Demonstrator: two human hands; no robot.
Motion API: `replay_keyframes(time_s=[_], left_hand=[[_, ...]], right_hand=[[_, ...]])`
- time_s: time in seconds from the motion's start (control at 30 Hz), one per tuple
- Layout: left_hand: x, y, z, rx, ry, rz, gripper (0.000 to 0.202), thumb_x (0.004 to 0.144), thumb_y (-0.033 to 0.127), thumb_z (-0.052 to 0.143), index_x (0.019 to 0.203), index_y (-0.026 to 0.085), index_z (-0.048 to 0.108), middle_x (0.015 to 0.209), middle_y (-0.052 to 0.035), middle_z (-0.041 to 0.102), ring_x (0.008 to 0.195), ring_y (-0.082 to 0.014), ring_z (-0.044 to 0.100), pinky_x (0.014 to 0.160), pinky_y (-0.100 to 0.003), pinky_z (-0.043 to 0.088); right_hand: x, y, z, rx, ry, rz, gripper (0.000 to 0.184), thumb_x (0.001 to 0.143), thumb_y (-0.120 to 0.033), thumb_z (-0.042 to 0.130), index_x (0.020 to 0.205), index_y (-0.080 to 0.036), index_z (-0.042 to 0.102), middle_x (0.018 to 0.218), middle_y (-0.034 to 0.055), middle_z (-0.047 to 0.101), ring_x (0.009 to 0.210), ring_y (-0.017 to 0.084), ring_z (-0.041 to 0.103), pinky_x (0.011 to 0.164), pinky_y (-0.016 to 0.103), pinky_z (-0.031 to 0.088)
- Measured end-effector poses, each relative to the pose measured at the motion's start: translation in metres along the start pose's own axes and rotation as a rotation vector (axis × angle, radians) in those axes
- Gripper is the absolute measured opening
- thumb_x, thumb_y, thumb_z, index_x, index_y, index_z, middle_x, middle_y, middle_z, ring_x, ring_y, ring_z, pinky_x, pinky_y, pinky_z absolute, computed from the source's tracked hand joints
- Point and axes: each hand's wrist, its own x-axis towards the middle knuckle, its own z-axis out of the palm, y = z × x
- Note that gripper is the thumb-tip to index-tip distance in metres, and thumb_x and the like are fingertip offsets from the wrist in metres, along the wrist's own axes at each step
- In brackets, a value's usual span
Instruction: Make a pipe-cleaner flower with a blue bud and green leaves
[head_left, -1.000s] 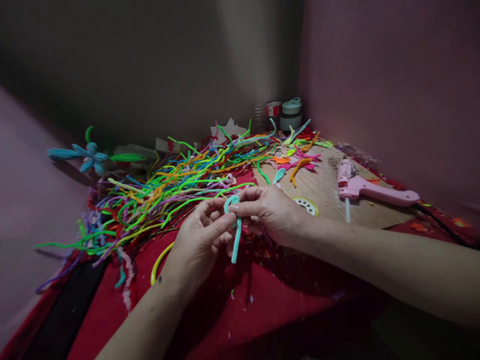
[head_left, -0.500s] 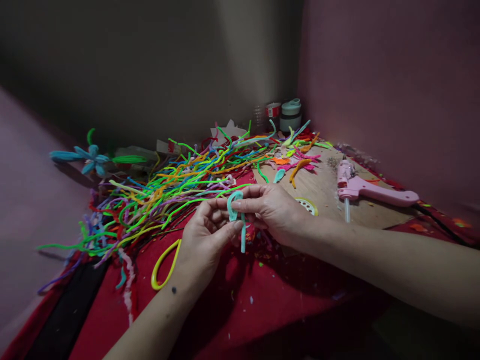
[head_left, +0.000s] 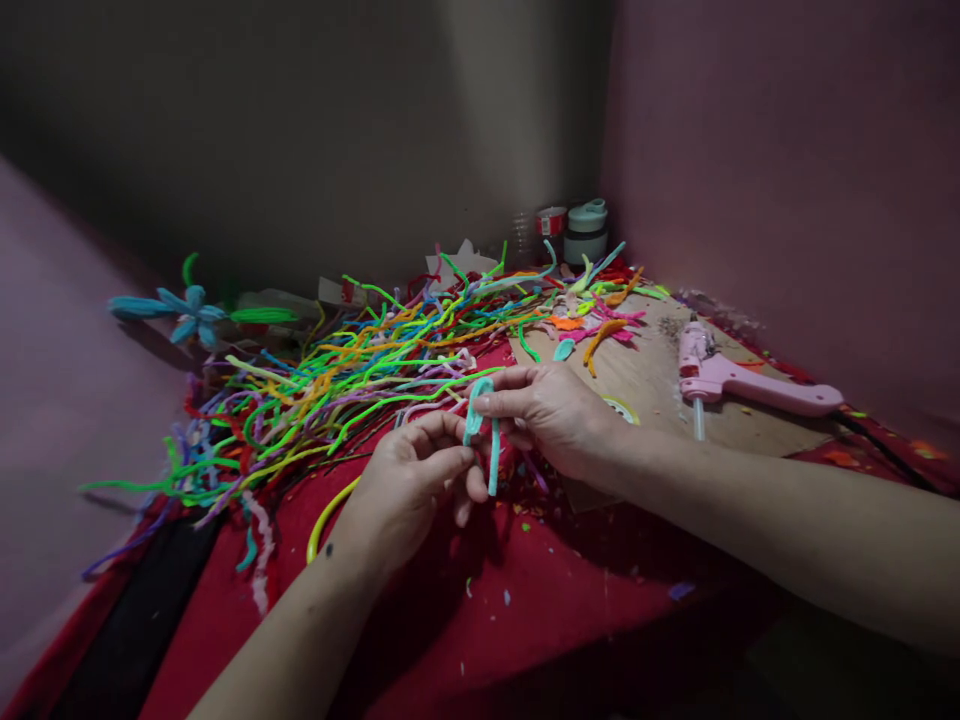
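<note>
Head view: a red cloth [head_left: 570,600] covers the table, with a sprawling tangle of coloured pipe cleaners [head_left: 337,380] across its far left. To the right lies a wooden board [head_left: 652,380] carrying a pink glue gun [head_left: 739,380]. In front, the right hand [head_left: 559,415] pinches the bent top of a teal pipe cleaner [head_left: 493,460] between thumb and forefinger. The left hand [head_left: 409,485] closes its fingertips on the stem just below, and the free tail hangs down between both hands, above the cloth.
</note>
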Motion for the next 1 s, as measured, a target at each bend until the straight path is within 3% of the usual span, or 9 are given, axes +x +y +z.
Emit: replay_keyframes(time_s=[0.13,0.43,0.53,0.63,0.77,0.9,1.0], left_hand=[[0.0,-0.0003,-0.0007,-0.079,0.035,0.041,0.013,0.078,0.024,0.063,0.088,0.018,0.057,0.064,0.0025,0.061,0.046,-0.0075,0.053,0.038,-0.015,0.039],[-0.0019,0.0043,0.0019,-0.084,0.138,0.06,0.013,0.077,0.026,0.064,0.078,0.014,0.059,0.063,0.0015,0.062,0.039,-0.0037,0.047,0.036,-0.014,0.034],[-0.0022,0.0049,0.0,-0.095,0.166,0.082,0.012,0.076,0.025,0.064,0.078,0.014,0.059,0.063,0.0013,0.062,0.038,-0.0033,0.045,0.037,-0.014,0.033],[-0.0029,0.0052,-0.0007,-0.072,0.19,0.09,0.013,0.076,0.026,0.065,0.077,0.014,0.059,0.062,0.0012,0.062,0.038,-0.0037,0.045,0.036,-0.014,0.033],[-0.0038,0.006,-0.0015,-0.023,0.236,0.109,0.014,0.074,0.027,0.066,0.076,0.015,0.06,0.06,0.0019,0.061,0.037,-0.004,0.045,0.035,-0.014,0.032],[-0.0033,0.0062,-0.004,0.021,0.258,0.149,0.014,0.075,0.027,0.065,0.074,0.015,0.059,0.061,0.0015,0.062,0.039,-0.0042,0.046,0.037,-0.015,0.035],[-0.0021,0.0056,-0.0052,0.062,0.276,0.162,0.015,0.075,0.028,0.065,0.073,0.015,0.059,0.059,0.0017,0.061,0.039,-0.0046,0.046,0.038,-0.015,0.035]], right_hand=[[-0.0008,-0.0009,-0.0011,-0.05,-0.038,-0.043,0.012,0.06,-0.016,0.072,0.062,-0.012,0.06,0.051,-0.0045,0.056,0.036,0.003,0.044,0.036,0.017,0.035],[-0.0021,0.0015,-0.0037,-0.16,-0.186,-0.047,0.012,0.072,-0.024,0.064,0.07,-0.013,0.062,0.057,-0.0016,0.059,0.042,0.005,0.047,0.04,0.018,0.035],[-0.0037,0.0007,-0.0042,-0.245,-0.296,-0.007,0.008,0.073,-0.02,0.062,0.071,-0.012,0.064,0.064,0.0003,0.062,0.044,0.004,0.046,0.04,0.018,0.034],[-0.0045,-0.0001,-0.0039,-0.31,-0.289,0.022,0.006,0.072,-0.015,0.059,0.072,-0.013,0.065,0.065,-0.0003,0.063,0.042,0.004,0.046,0.037,0.017,0.034],[-0.0033,-0.0004,-0.0037,-0.295,-0.296,0.06,0.008,0.073,-0.019,0.061,0.072,-0.012,0.065,0.061,-0.0007,0.061,0.041,0.006,0.049,0.037,0.018,0.041],[-0.0026,-0.0011,-0.0032,-0.166,-0.382,0.104,0.008,0.067,-0.014,0.065,0.074,-0.01,0.065,0.065,0.0021,0.064,0.053,0.009,0.059,0.05,0.021,0.051],[-0.0046,-0.002,-0.0005,-0.154,-0.325,0.079,0.009,0.066,-0.015,0.068,0.071,-0.01,0.062,0.061,0.0012,0.062,0.048,0.008,0.056,0.046,0.02,0.05]])
